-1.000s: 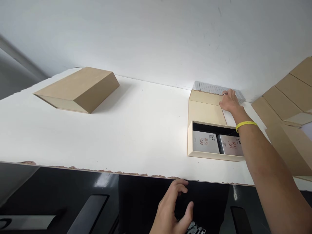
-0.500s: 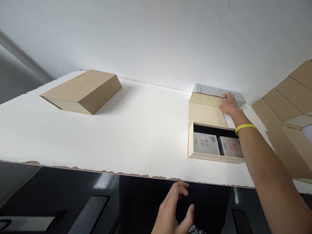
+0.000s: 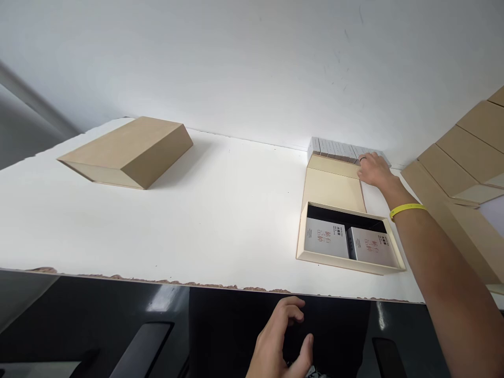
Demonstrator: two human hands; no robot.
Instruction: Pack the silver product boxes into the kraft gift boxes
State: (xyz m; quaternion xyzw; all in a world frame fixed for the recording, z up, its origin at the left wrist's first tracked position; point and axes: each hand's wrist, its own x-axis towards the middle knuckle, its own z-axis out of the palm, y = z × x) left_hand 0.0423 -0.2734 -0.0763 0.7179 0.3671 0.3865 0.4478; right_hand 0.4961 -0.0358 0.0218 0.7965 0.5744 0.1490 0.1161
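In the head view, our right hand (image 3: 374,169) bends over the right part of the row of grey boxes (image 3: 334,149), whose long axis follows the wall (image 3: 236,63) behind the tabletop (image 3: 236,220); whether it grips one, we cannot tell. The open box (image 3: 342,263) lies nearer us. Our left hand (image 3: 281,338), thumb and fingers apart, is farther from the row.

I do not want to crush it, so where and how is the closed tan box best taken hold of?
Probably take the closed tan box by its two long sides, from above: it lies flat, longer than wide; the right long side is exposed, the left hidden.
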